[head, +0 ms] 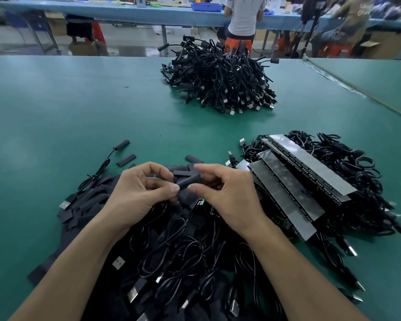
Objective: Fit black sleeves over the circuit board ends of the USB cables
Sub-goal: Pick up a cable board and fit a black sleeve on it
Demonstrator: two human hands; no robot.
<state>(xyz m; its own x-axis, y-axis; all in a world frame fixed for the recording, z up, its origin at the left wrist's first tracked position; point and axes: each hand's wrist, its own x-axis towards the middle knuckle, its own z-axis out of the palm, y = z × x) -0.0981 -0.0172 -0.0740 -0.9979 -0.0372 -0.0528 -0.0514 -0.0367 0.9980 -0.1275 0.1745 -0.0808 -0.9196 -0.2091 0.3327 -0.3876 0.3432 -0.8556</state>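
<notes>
On the green bench (79, 112), a loose pile of USB cables (183, 251) lies under your forearms. A heap of sleeved cables (220, 82) sits well beyond it, and strips of circuit boards (294, 181) lie to your right. Your left hand (137, 193) and right hand (229, 195) meet above the pile, each pinching an end of one black sleeve (190, 180) between thumb and fingers.
</notes>
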